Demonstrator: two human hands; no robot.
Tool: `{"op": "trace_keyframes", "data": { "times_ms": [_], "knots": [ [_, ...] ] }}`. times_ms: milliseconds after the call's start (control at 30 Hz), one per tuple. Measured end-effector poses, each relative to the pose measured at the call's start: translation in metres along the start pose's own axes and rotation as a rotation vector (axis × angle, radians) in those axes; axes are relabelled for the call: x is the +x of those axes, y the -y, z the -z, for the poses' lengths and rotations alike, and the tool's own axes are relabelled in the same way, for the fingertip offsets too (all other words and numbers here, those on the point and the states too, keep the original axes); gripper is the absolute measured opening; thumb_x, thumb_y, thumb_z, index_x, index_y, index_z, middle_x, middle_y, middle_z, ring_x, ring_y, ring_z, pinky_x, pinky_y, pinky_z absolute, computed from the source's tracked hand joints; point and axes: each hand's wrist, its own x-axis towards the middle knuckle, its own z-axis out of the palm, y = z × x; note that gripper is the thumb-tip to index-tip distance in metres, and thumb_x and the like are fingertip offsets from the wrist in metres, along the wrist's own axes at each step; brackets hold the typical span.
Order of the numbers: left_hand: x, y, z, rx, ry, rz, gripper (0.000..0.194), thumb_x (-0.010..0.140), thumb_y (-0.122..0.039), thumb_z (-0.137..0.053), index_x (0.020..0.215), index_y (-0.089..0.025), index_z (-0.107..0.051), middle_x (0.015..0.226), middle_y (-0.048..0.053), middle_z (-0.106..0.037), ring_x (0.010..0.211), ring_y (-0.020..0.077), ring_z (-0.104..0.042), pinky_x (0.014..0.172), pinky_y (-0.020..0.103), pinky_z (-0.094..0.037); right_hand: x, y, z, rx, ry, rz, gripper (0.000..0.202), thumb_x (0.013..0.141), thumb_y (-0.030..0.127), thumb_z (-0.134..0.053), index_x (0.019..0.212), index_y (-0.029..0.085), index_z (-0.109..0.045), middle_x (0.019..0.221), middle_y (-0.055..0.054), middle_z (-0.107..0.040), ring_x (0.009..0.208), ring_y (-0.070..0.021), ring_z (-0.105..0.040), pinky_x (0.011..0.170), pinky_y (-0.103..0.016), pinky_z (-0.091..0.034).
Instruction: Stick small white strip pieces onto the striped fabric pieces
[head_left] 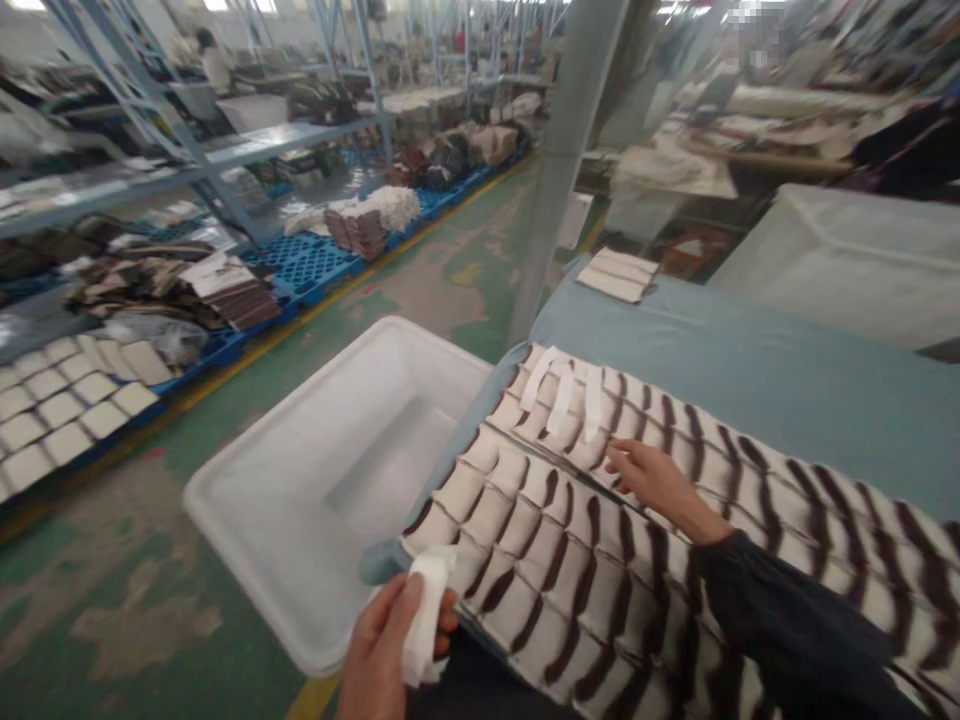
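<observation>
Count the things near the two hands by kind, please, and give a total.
White paper strips lying on the striped fabric pieces: 3
White folded strip in the left hand: 1
Large white plastic tub: 1
Rows of brown-and-cream striped fabric pieces, under the right hand: 2
Total: 7

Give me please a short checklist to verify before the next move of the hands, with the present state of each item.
1. Left hand grips the white strip firmly: ok, fingers are closed around it.
2. Right hand lies on the striped pieces: ok, fingertips touch them.
3. Striped pieces lie in overlapped rows on the blue table: ok.
4. Loose white strips on the far row are within reach: cannot tell.
5. White tub beside the table is open and free inside: ok.
6. Row edge near the left hand sits fully on the table: cannot tell.
</observation>
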Motion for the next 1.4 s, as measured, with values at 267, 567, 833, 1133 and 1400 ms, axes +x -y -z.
{"op": "trace_keyframes", "data": {
  "times_ms": [267, 567, 833, 1133, 1400],
  "knots": [
    [-0.001, 0.011, -0.003, 0.048, 0.214, -0.075, 0.057, 0.075, -0.065, -0.079, 0.099, -0.013, -0.079, 0.083, 0.01, -0.081, 0.065, 0.0171, -0.069, 0.059, 0.024, -0.055, -0.14, 0.024, -0.062, -0.222, -0.003, 0.728, 0.021, 0.098, 0.039, -0.059, 0.106, 0.023, -0.072, 0.083, -0.004, -0.075, 0.063, -0.0168, -0.067, 0.056, -0.028, -0.053],
    [-0.005, 0.022, 0.006, 0.092, 0.383, -0.135, 0.051, 0.085, -0.056, -0.075, 0.117, -0.016, -0.076, 0.085, 0.005, -0.076, 0.067, 0.0142, -0.061, 0.062, 0.023, -0.048, -0.192, 0.049, -0.113, -0.124, 0.077, 1.102, 0.023, 0.096, 0.017, -0.062, 0.118, 0.024, -0.063, 0.112, -0.008, -0.073, 0.103, -0.0228, -0.068, 0.088, -0.039, -0.058],
    [-0.015, 0.011, 0.005, 0.171, 0.52, -0.149, 0.047, 0.086, -0.05, -0.074, 0.118, -0.015, -0.077, 0.086, 0.005, -0.075, 0.072, 0.0145, -0.058, 0.065, 0.022, -0.046, -0.198, 0.035, -0.123, -0.107, 0.089, 1.021, 0.024, 0.093, 0.013, -0.062, 0.115, 0.023, -0.062, 0.109, -0.007, -0.072, 0.1, -0.0225, -0.066, 0.088, -0.04, -0.055],
    [-0.019, 0.014, -0.001, 0.169, 0.511, -0.128, 0.051, 0.079, -0.054, -0.078, 0.112, -0.015, -0.079, 0.073, 0.002, -0.069, 0.064, 0.0139, -0.055, 0.061, 0.023, -0.044, -0.203, 0.029, -0.123, 0.014, 0.021, 0.957, 0.018, 0.094, 0.013, -0.059, 0.108, 0.024, -0.064, 0.101, -0.006, -0.073, 0.094, -0.0207, -0.067, 0.083, -0.035, -0.056],
    [-0.013, 0.02, -0.007, 0.194, 0.473, -0.154, 0.049, 0.082, -0.057, -0.076, 0.104, -0.013, -0.08, 0.071, 0.002, -0.066, 0.063, 0.0131, -0.051, 0.06, 0.023, -0.042, -0.203, 0.021, -0.127, 0.08, -0.021, 0.879, 0.014, 0.094, 0.015, -0.061, 0.103, 0.024, -0.067, 0.097, -0.004, -0.074, 0.093, -0.0199, -0.068, 0.085, -0.034, -0.055]
  ]
}}
